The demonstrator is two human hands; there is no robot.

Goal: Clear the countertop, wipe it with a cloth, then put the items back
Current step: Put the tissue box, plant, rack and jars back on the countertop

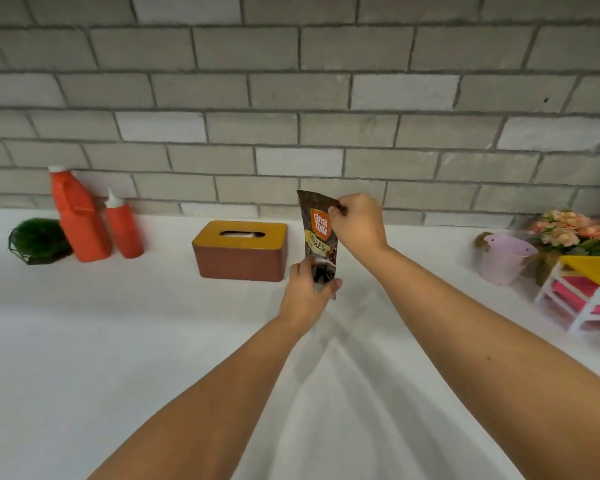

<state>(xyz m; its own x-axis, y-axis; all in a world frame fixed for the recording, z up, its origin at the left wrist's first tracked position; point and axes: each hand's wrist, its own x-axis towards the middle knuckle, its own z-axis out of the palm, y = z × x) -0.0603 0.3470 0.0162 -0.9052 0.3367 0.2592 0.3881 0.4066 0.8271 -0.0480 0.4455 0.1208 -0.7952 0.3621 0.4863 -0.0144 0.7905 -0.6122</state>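
Just right of the tissue box (239,252), the left hand (307,292) curls its fingers round the base of a coffee pouch (319,237), and the right hand (359,221) pinches its top corner. No cloth shows, so I cannot tell whether this is clearing or returning.

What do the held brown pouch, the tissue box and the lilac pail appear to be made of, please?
The pouch looks like flexible plastic or foil laminate, glossy: it creases and carries print. The tissue box seems rigid plastic, matte brown; its yellow lid could be plastic or wood. The lilac pail looks like painted metal with a thin rim, possibly plastic.
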